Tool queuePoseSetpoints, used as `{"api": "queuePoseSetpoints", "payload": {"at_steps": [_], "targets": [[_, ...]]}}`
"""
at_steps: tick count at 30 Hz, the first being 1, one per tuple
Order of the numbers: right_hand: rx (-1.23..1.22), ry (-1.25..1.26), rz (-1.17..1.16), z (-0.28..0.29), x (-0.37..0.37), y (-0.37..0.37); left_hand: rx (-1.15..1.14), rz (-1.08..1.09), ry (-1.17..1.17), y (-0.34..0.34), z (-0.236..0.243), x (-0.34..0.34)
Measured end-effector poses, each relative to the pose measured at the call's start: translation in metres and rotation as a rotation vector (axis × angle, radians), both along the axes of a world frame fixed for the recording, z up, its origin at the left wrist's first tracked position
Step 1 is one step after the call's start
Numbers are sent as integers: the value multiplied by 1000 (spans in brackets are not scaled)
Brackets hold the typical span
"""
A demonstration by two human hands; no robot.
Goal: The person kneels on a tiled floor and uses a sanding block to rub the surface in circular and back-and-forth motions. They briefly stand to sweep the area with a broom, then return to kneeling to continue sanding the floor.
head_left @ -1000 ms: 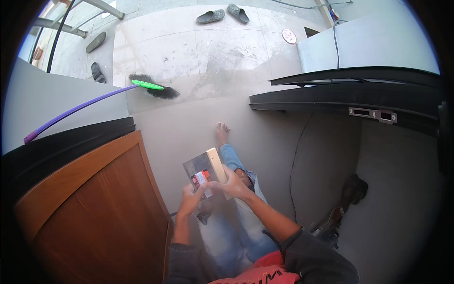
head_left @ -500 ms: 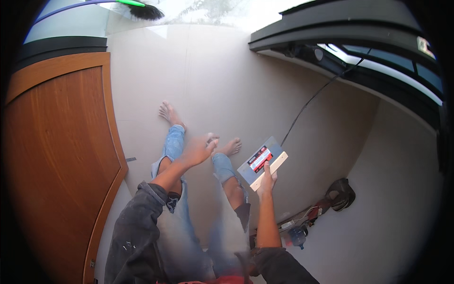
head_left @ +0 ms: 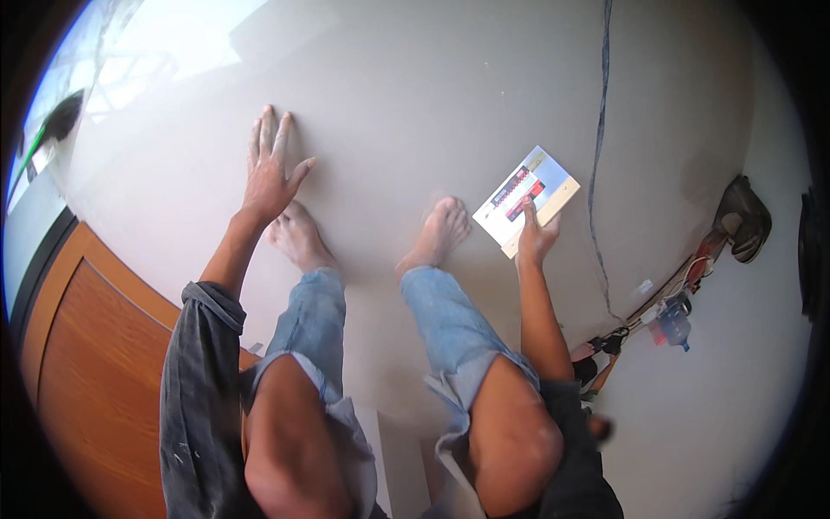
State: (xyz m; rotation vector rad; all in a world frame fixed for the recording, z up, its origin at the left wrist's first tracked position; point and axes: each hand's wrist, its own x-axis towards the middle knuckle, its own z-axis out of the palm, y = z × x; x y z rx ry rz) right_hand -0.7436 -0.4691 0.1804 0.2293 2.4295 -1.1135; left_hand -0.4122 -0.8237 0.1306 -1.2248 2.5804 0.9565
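Note:
My left hand (head_left: 272,177) lies palm-down on the pale, dusty floor (head_left: 406,95), its whitened fingers stretched out and holding nothing, just beyond my left foot (head_left: 298,238). My right hand (head_left: 536,229) grips a wide flat scraper (head_left: 510,182), a metal blade with a pale wooden strip along its edge and a red-and-white label, thumb on top. The scraper is to the right of my right foot (head_left: 437,229). My bare knees show through torn blue jeans at the bottom.
At left are a wooden door (head_left: 104,346) and a broom (head_left: 60,117). A dark cord (head_left: 601,104) crosses the floor at right. Along the right wall are a dark object (head_left: 748,221) and a translucent blue bottle (head_left: 674,329). Part of another person (head_left: 596,389) shows behind my right arm.
My left hand left the scraper, moved leftward and forward, and now rests spread on the floor. My right hand carried the scraper rightward and up the picture. The view has tilted toward the floor.

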Motion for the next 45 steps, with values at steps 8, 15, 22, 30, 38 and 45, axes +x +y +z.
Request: {"api": "queuePoseSetpoints", "payload": {"at_steps": [8,15,22,30,38,45], "targets": [[-63,32,61,-27,8,-2,-449,-62,73,-23,-55,-49],[-149,132,-23,-38,33,-27,-467,-64,-5,-22,-61,-42],[17,153,-61,-49,35,-47,-456,-109,68,-25,-62,-60],[-5,118,-59,-49,32,-77,-454,-382,108,9,-55,-120],[-44,184,-7,-32,17,-101,-482,-382,146,13,-55,-131],[218,549,1009,18,12,-93,-451,-350,163,13,-50,-128]]}}
